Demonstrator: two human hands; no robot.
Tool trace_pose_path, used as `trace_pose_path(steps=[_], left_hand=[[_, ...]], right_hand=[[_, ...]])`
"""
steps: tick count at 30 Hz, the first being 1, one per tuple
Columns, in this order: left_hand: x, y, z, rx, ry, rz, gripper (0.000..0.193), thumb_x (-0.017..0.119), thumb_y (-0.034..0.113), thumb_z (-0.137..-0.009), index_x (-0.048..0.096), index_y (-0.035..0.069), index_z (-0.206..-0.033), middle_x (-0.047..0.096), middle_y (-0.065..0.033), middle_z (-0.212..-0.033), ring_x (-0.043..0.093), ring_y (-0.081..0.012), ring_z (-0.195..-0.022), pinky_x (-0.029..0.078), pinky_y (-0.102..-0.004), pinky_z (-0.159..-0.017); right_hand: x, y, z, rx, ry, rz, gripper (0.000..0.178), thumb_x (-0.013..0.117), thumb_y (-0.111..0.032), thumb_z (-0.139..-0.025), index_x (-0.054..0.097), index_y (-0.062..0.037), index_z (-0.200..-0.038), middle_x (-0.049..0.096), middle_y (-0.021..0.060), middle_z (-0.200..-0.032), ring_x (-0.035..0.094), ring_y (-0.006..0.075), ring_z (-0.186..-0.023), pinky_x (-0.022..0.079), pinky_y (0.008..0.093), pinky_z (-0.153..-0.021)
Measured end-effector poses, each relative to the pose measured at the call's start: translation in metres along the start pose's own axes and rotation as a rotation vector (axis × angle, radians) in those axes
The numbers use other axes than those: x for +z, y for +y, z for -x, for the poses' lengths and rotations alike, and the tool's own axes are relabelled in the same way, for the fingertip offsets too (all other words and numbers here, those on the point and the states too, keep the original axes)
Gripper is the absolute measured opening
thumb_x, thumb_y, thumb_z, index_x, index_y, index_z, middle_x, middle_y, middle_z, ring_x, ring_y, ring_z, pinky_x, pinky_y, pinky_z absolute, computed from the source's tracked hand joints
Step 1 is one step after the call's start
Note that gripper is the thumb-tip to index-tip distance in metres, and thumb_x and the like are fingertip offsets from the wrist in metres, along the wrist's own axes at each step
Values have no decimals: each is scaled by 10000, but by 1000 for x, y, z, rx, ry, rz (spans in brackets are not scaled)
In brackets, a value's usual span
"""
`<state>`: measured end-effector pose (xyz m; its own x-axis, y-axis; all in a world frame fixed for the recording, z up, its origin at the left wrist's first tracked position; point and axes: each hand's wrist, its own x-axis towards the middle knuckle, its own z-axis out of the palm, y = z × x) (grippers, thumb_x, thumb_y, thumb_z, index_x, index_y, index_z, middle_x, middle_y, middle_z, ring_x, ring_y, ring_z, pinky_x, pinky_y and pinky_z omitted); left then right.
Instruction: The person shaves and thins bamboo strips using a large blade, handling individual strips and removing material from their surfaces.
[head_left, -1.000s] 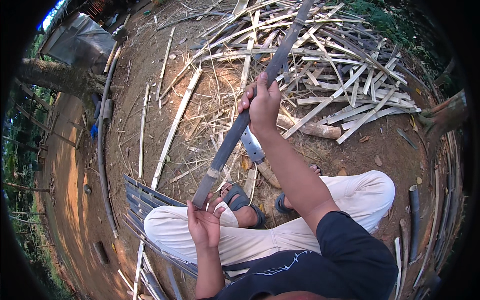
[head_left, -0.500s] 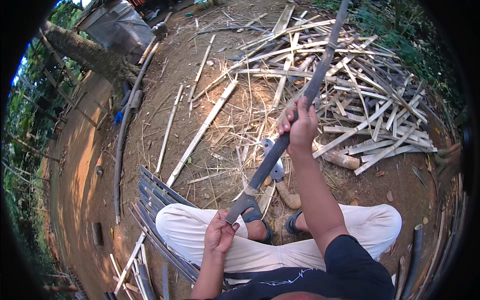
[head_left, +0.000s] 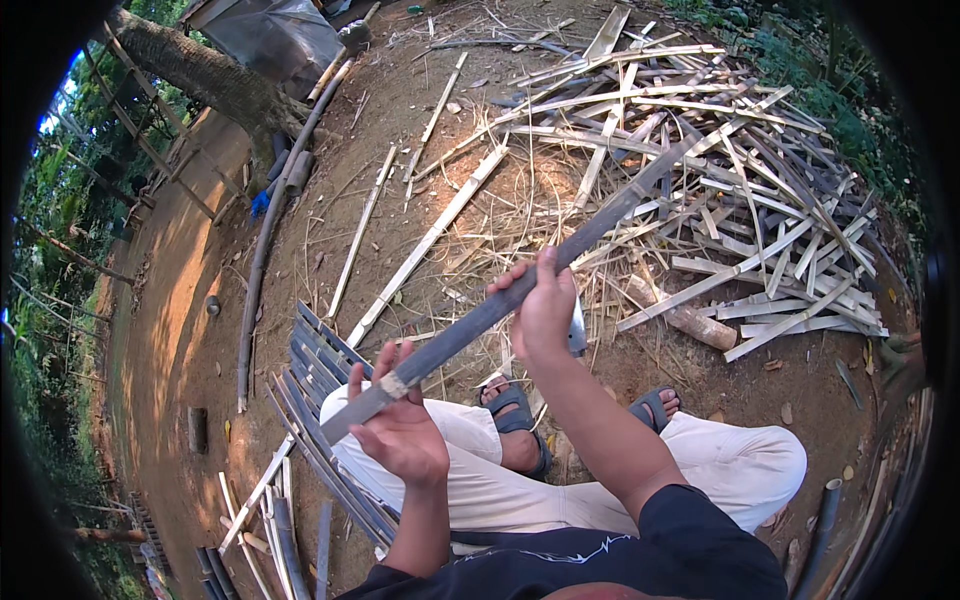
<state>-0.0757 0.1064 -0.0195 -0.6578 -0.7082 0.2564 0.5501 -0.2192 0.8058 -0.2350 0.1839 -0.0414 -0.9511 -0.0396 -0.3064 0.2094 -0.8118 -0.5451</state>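
Observation:
A long dark bamboo strip [head_left: 470,325] lies slantwise in front of me, its near end at the left and its far end over the pile. My right hand [head_left: 546,312] is closed around its middle. Near the lower end, my left hand [head_left: 408,440] has its fingers spread, palm up, with the strip lying across the fingers and thumb. Part of a metal blade [head_left: 577,330] shows on the ground behind my right wrist; its handle is hidden.
A big heap of split bamboo [head_left: 760,200] spreads at the upper right, with a thick bamboo piece [head_left: 690,318] below it. Dark strips [head_left: 300,430] are stacked beside my left knee. A long pole [head_left: 255,290] lies at left, near a tree trunk [head_left: 215,75].
The strip has tipped lower, its near end moving left. My left hand has let go of that end and opened beneath it. My right foot has shifted right.

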Motion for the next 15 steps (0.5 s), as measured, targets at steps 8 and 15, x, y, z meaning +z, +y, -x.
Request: trace_pose_path(steps=[8,15], left_hand=[[-16,83,-88,219,282,134,570,396,567,-1025,292,179,-622,215,36,-501,223,-111,-471,244,-274,-489],[-28,231,-165,-58,-209,166,507,388,403,-1068,287,139,-647,222,4,-598,268,-142,-552,300,-313,-594]], right_hand=[[-41,36,27,766,-583,456,389,566,-364,-1005,504,-13,-1161,642,157,-989,673,243,-865,569,380,-777],[-80,-18,10,-1199,-330,1691,535,730,-145,-815,501,-76,-1294,610,152,-1055,620,272,-966,486,409,-831]])
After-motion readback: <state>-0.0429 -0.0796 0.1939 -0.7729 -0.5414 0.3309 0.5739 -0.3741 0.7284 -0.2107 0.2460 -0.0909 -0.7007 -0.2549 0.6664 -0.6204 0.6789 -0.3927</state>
